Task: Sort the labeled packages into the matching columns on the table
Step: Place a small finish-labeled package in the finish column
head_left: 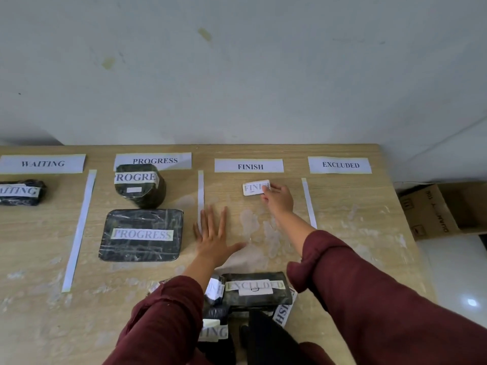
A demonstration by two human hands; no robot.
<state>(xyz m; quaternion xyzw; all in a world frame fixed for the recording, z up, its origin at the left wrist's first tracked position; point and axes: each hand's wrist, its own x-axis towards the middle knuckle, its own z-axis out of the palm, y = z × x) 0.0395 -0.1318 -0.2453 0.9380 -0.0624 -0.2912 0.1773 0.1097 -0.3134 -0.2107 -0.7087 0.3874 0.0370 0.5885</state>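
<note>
Right hand: my right hand (278, 198) reaches into the FINISH column, fingers curled on the small white FINISH package (256, 187), which sits flat on the table (342, 206) just below the FINISH header (249, 165).
Left hand: my left hand (214, 239) lies flat on the wood, fingers spread and holding nothing, well short of that package, beside the paper divider strip (200, 191).
WAITING column: one dark wrapped bundle, the WAITING package (21, 192).
PROGRESS column: a rounded PROGRESS package (139, 185) up top, a flat rectangular PROGRESS slab (141, 235) below it, both in shiny black wrap with white paper labels.
EXCLUDED column: just the EXCLUDED header (340, 165).
Unsorted pile: near me, between my maroon sleeves, the EXCLUDED package (257, 288) tops the heap.
Surface: pale wood grain, smudged white.
</note>
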